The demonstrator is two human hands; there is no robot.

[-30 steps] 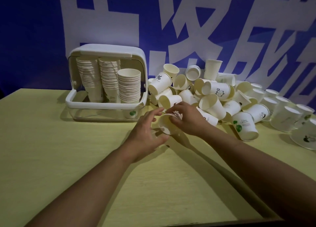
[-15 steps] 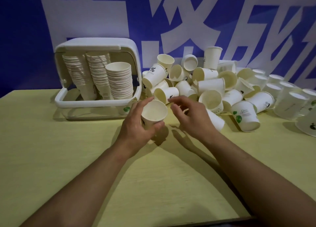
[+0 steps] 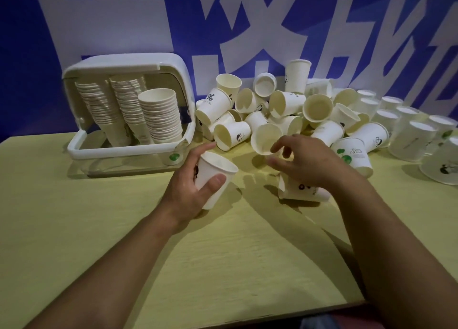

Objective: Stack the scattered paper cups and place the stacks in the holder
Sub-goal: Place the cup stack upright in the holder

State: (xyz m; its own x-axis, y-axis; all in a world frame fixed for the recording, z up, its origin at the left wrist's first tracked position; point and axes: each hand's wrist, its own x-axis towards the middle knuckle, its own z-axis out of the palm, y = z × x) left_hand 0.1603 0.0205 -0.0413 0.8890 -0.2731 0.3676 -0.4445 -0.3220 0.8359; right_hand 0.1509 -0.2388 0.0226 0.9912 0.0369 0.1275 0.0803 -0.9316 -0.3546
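I'm seeing the left hand (image 3: 190, 187) gripping a cup (image 3: 214, 177) above the table (image 3: 74, 229), thumb curled across its front wall, fingers round the back, mouth tilting up and right. The right hand (image 3: 304, 162) is hovering just beside the pile (image 3: 285, 115), fingers (image 3: 278, 146) loosely spread and holding nothing; whether they are touching the nearest tipped cup I cannot tell. Another cup (image 3: 301, 191) is lying on its side under that wrist. The holder (image 3: 128, 110) is sitting at the table's back left, lid up, with three stacks (image 3: 158, 115) standing inside, the front one shorter. More cups (image 3: 416, 135) are standing mouth-down in rows at far right. A blue wall (image 3: 24, 56) with white lettering is filling the background.
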